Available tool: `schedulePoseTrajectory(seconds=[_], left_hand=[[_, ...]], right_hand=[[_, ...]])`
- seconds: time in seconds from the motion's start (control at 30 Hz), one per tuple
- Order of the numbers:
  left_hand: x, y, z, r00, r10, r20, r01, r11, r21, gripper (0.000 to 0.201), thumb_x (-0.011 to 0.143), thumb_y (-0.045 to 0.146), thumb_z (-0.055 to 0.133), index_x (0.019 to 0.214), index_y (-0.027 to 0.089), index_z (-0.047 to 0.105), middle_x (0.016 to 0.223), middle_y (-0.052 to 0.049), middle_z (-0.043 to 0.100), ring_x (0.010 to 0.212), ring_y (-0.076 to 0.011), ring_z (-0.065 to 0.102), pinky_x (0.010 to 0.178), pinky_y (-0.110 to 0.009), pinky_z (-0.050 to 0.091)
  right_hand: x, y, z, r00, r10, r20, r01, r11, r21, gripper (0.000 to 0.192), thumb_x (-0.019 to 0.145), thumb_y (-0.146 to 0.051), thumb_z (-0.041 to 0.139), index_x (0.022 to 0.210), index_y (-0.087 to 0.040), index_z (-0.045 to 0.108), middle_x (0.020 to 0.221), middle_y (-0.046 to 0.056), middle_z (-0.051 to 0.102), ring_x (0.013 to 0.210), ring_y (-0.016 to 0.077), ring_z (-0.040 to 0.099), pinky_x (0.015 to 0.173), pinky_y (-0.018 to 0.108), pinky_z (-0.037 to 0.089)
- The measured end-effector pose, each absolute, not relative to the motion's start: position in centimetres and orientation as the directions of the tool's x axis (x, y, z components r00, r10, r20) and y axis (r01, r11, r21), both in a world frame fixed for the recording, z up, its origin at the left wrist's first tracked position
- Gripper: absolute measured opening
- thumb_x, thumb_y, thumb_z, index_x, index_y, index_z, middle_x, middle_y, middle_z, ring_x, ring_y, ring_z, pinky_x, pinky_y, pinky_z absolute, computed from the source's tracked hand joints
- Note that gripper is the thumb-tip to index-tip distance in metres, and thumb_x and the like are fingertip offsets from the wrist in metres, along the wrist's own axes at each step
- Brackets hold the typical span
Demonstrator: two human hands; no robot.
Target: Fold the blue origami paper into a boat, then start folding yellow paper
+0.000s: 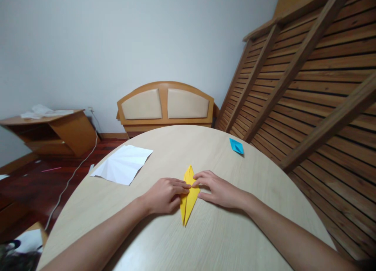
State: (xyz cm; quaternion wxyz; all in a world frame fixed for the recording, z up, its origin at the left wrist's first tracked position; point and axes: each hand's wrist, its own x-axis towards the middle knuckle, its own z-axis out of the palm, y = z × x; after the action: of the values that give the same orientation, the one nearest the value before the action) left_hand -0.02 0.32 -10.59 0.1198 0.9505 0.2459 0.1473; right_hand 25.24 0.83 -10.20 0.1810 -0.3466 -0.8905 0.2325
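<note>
- left hand [166,194] flat on the yellow paper [188,198], fingertips pinning its left flap down at the middle crease.
- right hand [216,190] mirrors it from the other side, fingers spread low and pressing, not gripping.
- the yellow paper sits mid-table, near the front edge, already folded into a long thin diamond, points running away and toward the person.
- judging by that shape, several folds are in; it is no finished figure yet, so more creasing looks left.
- white sheet [123,164] lies creased and opened out on the round table [252,232], well apart to the left.
- small blue folded piece [236,146] rests far right, near the rim.
- nothing crowds the hands; a wooden headboard [166,104] stands beyond the table.
</note>
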Motion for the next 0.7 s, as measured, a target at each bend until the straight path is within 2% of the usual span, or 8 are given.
schedulePoseTrajectory(seconds=[0.07,0.23,0.37,0.5,0.6,0.7], left_hand=[[-0.2,0.2,-10.1,0.848,0.483,0.219,0.400,-0.854,0.333,0.049,0.078,0.007,0.046,0.121,0.019,0.067,0.132,-0.005,0.065,0.121,-0.0194,0.061,0.108,-0.035,0.046],[-0.5,0.1,-9.7,0.856,0.472,0.212,0.384,-0.854,0.351,0.035,0.092,0.021,0.048,0.123,0.019,0.064,0.128,-0.008,0.067,0.121,-0.0216,0.062,0.107,-0.038,0.046],[-0.1,-0.2,-9.8,0.832,0.506,0.225,0.440,-0.851,0.288,0.036,0.095,0.026,0.048,0.129,0.020,0.057,0.125,-0.008,0.068,0.119,-0.0244,0.060,0.106,-0.042,0.044],[0.7,-0.7,-9.8,0.791,0.582,0.191,0.545,-0.811,0.211,0.045,0.090,0.035,0.055,0.132,0.020,0.054,0.110,-0.010,0.070,0.107,-0.0290,0.061,0.095,-0.046,0.048],[1.1,-1.1,-9.9,0.790,0.581,0.193,0.553,-0.813,0.183,0.056,0.086,0.047,0.061,0.132,0.018,0.051,0.118,-0.012,0.068,0.109,-0.0312,0.060,0.096,-0.048,0.047],[1.2,-1.0,-10.2,0.792,0.575,0.204,0.553,-0.818,0.159,0.044,0.089,0.039,0.058,0.127,0.017,0.053,0.120,-0.012,0.067,0.110,-0.0292,0.062,0.100,-0.046,0.046]], right_hand=[[25.3,0.9,-10.0,-0.721,0.673,0.164,0.510,0.676,-0.531,0.028,0.089,-0.029,0.065,0.116,-0.024,0.069,0.126,0.007,0.063,0.123,0.0222,0.051,0.109,0.037,0.038],[25.1,1.0,-9.6,-0.755,0.634,0.168,0.489,0.714,-0.501,0.024,0.089,-0.032,0.067,0.111,-0.026,0.074,0.123,0.005,0.066,0.123,0.0240,0.050,0.109,0.041,0.037],[24.7,0.9,-9.6,-0.762,0.619,0.190,0.472,0.732,-0.491,0.016,0.088,-0.031,0.068,0.101,-0.026,0.075,0.120,0.004,0.067,0.120,0.0230,0.053,0.111,0.041,0.034],[24.6,0.8,-9.8,-0.756,0.623,0.201,0.483,0.739,-0.470,0.020,0.086,-0.033,0.070,0.103,-0.023,0.074,0.119,0.006,0.065,0.117,0.0226,0.055,0.107,0.038,0.038],[24.7,0.7,-9.8,-0.762,0.618,0.195,0.486,0.744,-0.459,0.023,0.085,-0.032,0.070,0.106,-0.023,0.072,0.120,0.006,0.065,0.116,0.0221,0.056,0.106,0.037,0.039],[24.7,0.7,-9.9,-0.764,0.613,0.202,0.483,0.750,-0.452,0.028,0.084,-0.032,0.072,0.110,-0.024,0.071,0.121,0.005,0.065,0.118,0.0222,0.056,0.109,0.037,0.036]])
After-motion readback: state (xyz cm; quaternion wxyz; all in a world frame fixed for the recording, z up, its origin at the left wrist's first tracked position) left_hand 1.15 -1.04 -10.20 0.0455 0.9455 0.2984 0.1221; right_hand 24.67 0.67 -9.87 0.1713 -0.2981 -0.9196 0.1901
